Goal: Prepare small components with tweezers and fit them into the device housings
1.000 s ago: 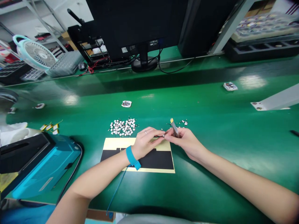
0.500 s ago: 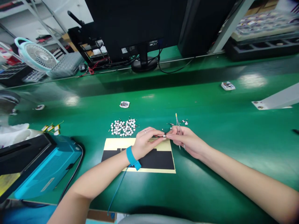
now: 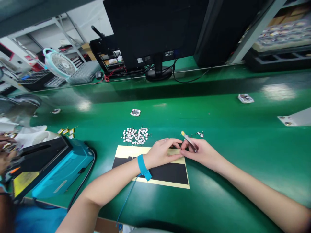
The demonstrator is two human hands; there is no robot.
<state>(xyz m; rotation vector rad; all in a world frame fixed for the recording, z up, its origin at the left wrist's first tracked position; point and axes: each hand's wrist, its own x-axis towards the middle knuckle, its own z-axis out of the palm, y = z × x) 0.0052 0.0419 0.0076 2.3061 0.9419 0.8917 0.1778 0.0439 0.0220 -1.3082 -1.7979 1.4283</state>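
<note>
Over the right part of a yellow sheet with a black band (image 3: 167, 173), my two hands meet at the fingertips. My left hand (image 3: 161, 151), with a blue wrist strap (image 3: 143, 166) on it, is closed in a pinch on a tiny electronic part, mostly hidden by the fingers. Tweezers (image 3: 190, 141) with a yellow end lie slanted in my right hand (image 3: 200, 149), whose thumb and forefinger also touch the part. Behind the sheet is a pile of small white parts (image 3: 135, 136); a few more small parts (image 3: 200, 134) lie beyond my right hand.
A blue and black device (image 3: 63, 171) with a cable stands at left, with a co-worker's hand (image 3: 5, 158) beyond it. Small yellow-edged pieces (image 3: 66, 131) lie behind it. At the back are a monitor (image 3: 155, 32) and a fan (image 3: 62, 64). A metal bracket (image 3: 293, 121) juts in at right.
The view has swung left, so the bench appears shifted right. The tweezers have tipped from nearly upright to a slant. The small part, visible before, is now mostly covered by fingers.
</note>
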